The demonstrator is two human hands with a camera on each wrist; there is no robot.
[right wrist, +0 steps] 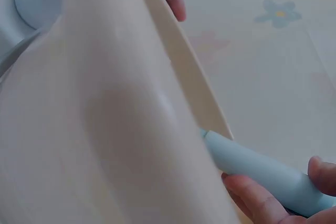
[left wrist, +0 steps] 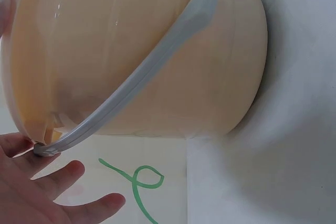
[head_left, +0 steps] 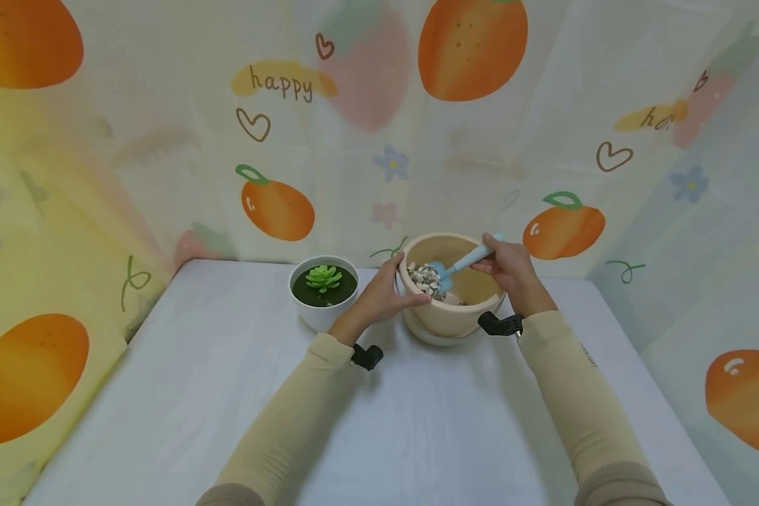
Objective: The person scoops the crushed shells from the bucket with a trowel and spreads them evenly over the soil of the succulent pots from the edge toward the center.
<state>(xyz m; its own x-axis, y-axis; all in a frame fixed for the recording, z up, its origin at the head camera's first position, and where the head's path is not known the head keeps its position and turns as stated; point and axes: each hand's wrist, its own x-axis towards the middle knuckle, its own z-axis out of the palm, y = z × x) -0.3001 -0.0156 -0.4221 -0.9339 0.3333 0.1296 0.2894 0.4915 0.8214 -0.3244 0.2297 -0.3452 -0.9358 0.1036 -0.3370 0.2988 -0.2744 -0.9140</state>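
A cream bucket (head_left: 449, 320) stands toward the back of the table, with pale stones (head_left: 422, 279) piled at the left inside it. My left hand (head_left: 379, 295) holds the bucket's left rim, thumb at the near side and fingers spread behind. The left wrist view shows the bucket's grey carrying handle (left wrist: 142, 82) hanging down its side. My right hand (head_left: 512, 270) grips the handle of a light blue toy shovel (head_left: 471, 258), whose scoop rests among the stones. In the right wrist view the shovel handle (right wrist: 262, 169) crosses the rim; the scoop is hidden behind the bucket wall.
Left of the bucket stands a white pot (head_left: 316, 316) with a green succulent (head_left: 324, 278) in dark soil. A white cloth covers the table (head_left: 215, 365). Printed curtains (head_left: 348, 176) with oranges enclose the back and sides.
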